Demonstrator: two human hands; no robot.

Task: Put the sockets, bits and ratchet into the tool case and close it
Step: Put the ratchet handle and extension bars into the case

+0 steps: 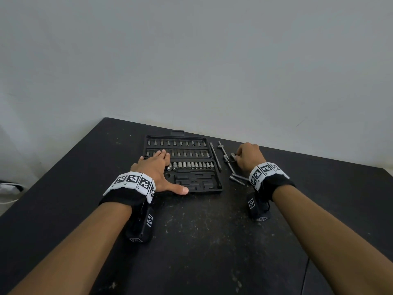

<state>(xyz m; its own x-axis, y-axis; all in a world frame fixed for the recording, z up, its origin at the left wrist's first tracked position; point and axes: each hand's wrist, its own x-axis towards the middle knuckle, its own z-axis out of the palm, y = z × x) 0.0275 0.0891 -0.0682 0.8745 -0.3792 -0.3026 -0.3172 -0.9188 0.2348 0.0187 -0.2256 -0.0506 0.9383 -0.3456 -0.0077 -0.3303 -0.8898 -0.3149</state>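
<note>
A black tool case [219, 184] lies open and flat on the dark table. Two rows of bits [180, 143] and a row of sockets [192, 165] sit in its slots; the shaped recesses along its near edge hold nothing. My left hand [157, 169] rests flat on the case's left side, fingers straight, thumb along the near edge. To the right of the case lie a long extension bar [215, 155], a sliding T-bar [223, 153] and other loose metal pieces [236, 178]. My right hand [248, 156] curls over a metal piece [233, 156] there; its fingertips are hidden.
The dark scuffed table [202, 241] stretches toward me and ends against a pale wall behind the case. Its left edge falls away diagonally. Both wrists wear black bands with white marker tags.
</note>
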